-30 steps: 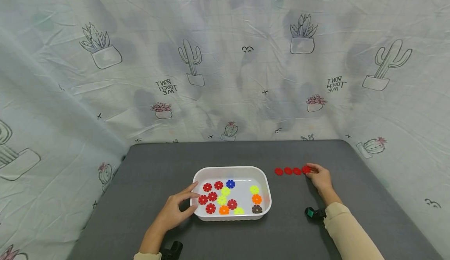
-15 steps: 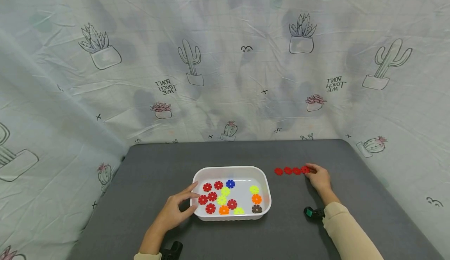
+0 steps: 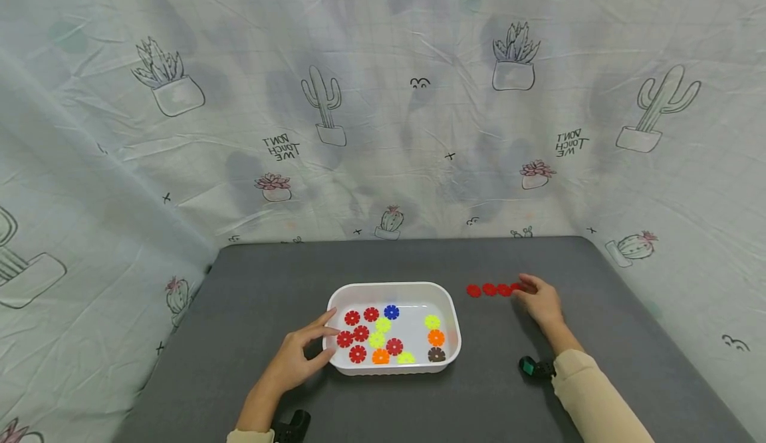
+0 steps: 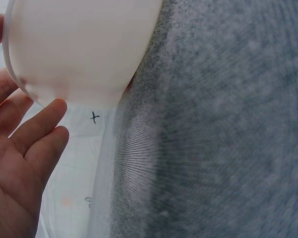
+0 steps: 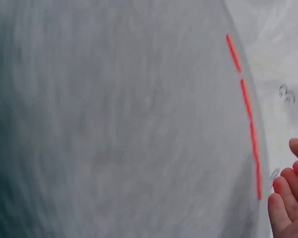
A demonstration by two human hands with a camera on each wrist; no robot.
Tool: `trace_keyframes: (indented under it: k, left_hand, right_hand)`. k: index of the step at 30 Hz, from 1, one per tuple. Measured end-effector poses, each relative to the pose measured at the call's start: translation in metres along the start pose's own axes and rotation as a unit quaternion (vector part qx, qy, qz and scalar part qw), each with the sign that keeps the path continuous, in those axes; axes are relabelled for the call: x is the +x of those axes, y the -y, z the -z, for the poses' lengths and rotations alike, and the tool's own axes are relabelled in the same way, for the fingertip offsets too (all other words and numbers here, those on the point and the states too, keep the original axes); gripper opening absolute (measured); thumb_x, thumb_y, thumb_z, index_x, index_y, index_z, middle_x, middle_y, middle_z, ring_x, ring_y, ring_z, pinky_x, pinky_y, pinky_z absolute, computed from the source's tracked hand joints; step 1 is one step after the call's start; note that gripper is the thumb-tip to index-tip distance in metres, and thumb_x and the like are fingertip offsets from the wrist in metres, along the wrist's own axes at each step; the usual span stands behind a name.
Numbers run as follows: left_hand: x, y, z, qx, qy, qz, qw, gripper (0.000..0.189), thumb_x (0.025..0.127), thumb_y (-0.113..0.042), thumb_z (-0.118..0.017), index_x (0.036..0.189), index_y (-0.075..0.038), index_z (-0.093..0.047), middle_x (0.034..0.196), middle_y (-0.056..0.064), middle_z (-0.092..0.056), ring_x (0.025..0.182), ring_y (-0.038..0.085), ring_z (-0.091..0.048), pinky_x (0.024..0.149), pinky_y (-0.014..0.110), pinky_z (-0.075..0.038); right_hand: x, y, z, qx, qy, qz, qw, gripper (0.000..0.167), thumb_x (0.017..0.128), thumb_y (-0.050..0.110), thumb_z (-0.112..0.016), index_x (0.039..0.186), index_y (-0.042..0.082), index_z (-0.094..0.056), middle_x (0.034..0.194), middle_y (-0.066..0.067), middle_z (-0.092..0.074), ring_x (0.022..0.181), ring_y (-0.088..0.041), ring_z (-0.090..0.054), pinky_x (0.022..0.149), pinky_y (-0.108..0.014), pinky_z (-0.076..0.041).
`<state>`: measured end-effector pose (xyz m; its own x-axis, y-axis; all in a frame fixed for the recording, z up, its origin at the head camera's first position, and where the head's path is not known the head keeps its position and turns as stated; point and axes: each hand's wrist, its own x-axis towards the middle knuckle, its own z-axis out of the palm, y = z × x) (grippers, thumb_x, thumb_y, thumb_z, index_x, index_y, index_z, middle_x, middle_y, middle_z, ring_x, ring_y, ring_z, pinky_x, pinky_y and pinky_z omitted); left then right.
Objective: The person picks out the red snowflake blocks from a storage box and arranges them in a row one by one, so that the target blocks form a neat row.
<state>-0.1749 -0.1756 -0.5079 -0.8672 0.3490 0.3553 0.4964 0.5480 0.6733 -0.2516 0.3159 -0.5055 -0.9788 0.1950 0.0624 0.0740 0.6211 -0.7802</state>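
A white tray (image 3: 391,369) holds several notched plastic snowflake discs in red, yellow, orange, blue and brown. My left hand (image 3: 294,358) rests at the tray's left end, its fairly straight fingers on and beside the rim; the left wrist view shows the fingertips against the tray wall (image 4: 84,54). Right of the tray, several red snowflake discs (image 3: 489,289) lie flat in a row on the table. My right hand (image 3: 543,304) is over the right end of that row, partly covering the last disc. In the right wrist view its fingers (image 5: 283,198) are loosely bent, apart from the discs, with nothing visible between them.
The grey table (image 3: 413,406) reaches back to a pale curtain (image 3: 383,124) printed with cacti. Dark straps with camera mounts are on both wrists, the right one (image 3: 535,367) just above the table.
My right hand set the last red disc against the row's right end, then let go and rose slightly, shifting a little left over it. The left hand and tray stay put.
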Motion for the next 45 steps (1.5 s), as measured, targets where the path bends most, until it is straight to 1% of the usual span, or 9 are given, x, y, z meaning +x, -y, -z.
trace_keyframes:
  k: [2,6,12,18,25,29,36,43,45]
  left_hand:
    - [0.000,0.000,0.000,0.000,0.001,0.003,1.0000,0.025,0.083,-0.017,-0.071,0.108,-0.013,-0.071,0.142,0.003,-0.050,0.127,0.028,-0.050,0.098,0.049,-0.046]
    - [-0.001,0.000,0.000,-0.001,0.001,0.006,1.0000,0.025,0.083,-0.017,-0.071,0.108,-0.014,-0.071,0.142,0.002,-0.050,0.127,0.027,-0.050,0.098,0.050,-0.045]
    - [0.000,-0.002,0.000,0.000,0.000,0.003,1.0000,0.025,0.083,-0.016,-0.071,0.108,-0.013,-0.071,0.142,0.003,-0.050,0.127,0.028,-0.050,0.098,0.051,-0.045]
    - [0.000,-0.002,0.001,0.000,0.000,0.007,1.0000,0.026,0.082,-0.016,-0.071,0.108,-0.012,-0.071,0.142,0.003,-0.050,0.127,0.027,-0.050,0.098,0.051,-0.044]
    - [0.000,-0.002,0.001,-0.001,0.002,0.009,1.0000,0.027,0.082,-0.017,-0.071,0.108,-0.013,-0.071,0.142,0.002,-0.050,0.127,0.025,-0.050,0.098,0.052,-0.044]
    - [0.001,-0.002,0.001,-0.001,0.001,0.006,1.0000,0.027,0.082,-0.017,-0.071,0.108,-0.013,-0.071,0.141,0.004,-0.051,0.127,0.026,-0.051,0.097,0.052,-0.044]
    - [0.001,-0.002,0.002,-0.002,0.004,0.007,1.0000,0.027,0.082,-0.017,-0.071,0.109,-0.013,-0.071,0.142,0.002,-0.050,0.127,0.025,-0.050,0.098,0.052,-0.044]
    - [-0.001,-0.003,0.003,-0.005,0.006,0.011,0.9999,0.026,0.083,-0.017,-0.071,0.109,-0.013,-0.071,0.142,0.002,-0.050,0.128,0.025,-0.050,0.098,0.052,-0.044]
    - [-0.001,-0.004,0.003,-0.005,0.006,0.013,0.9999,0.027,0.083,-0.017,-0.071,0.109,-0.013,-0.071,0.142,0.002,-0.050,0.128,0.025,-0.050,0.098,0.052,-0.044]
  right_hand:
    - [-0.003,0.008,0.000,0.010,0.011,0.017,0.9998,0.050,0.092,0.012,-0.060,0.136,-0.005,-0.045,0.135,-0.029,-0.049,0.120,-0.043,-0.050,0.088,-0.049,-0.048]
    - [-0.008,0.027,-0.004,0.036,0.039,0.056,0.9970,0.052,0.092,0.014,-0.061,0.138,-0.004,-0.043,0.139,-0.026,-0.047,0.125,-0.040,-0.047,0.092,-0.050,-0.047]
    - [-0.016,0.061,-0.012,0.092,0.074,0.105,0.9875,0.053,0.091,0.014,-0.063,0.138,-0.002,-0.044,0.140,-0.023,-0.047,0.128,-0.037,-0.046,0.096,-0.045,-0.047]
    - [-0.030,0.093,-0.026,0.129,0.110,0.156,0.9732,0.052,0.089,0.009,-0.065,0.136,-0.001,-0.046,0.139,-0.022,-0.049,0.126,-0.037,-0.049,0.099,-0.046,-0.045]
    - [-0.051,0.121,-0.047,0.143,0.172,0.198,0.9543,0.049,0.088,0.012,-0.066,0.133,0.000,-0.050,0.135,-0.024,-0.052,0.119,-0.041,-0.053,0.099,-0.047,-0.045]
    - [-0.058,0.131,-0.060,0.155,0.211,0.220,0.9398,0.046,0.089,0.011,-0.065,0.131,-0.002,-0.050,0.132,-0.027,-0.052,0.120,-0.044,-0.051,0.099,-0.044,-0.046]
    - [-0.063,0.136,-0.085,0.147,0.277,0.235,0.9199,0.043,0.091,0.012,-0.063,0.129,-0.005,-0.051,0.131,-0.026,-0.053,0.121,-0.035,-0.054,0.097,-0.036,-0.048]
    - [-0.063,0.141,-0.103,0.128,0.343,0.234,0.9009,0.037,0.090,0.004,-0.061,0.124,-0.006,-0.054,0.125,-0.025,-0.057,0.117,-0.041,-0.055,0.097,-0.044,-0.047]
    - [-0.063,0.143,-0.106,0.116,0.356,0.232,0.8978,0.035,0.089,0.002,-0.061,0.123,-0.006,-0.056,0.124,-0.024,-0.058,0.116,-0.040,-0.055,0.097,-0.046,-0.047]
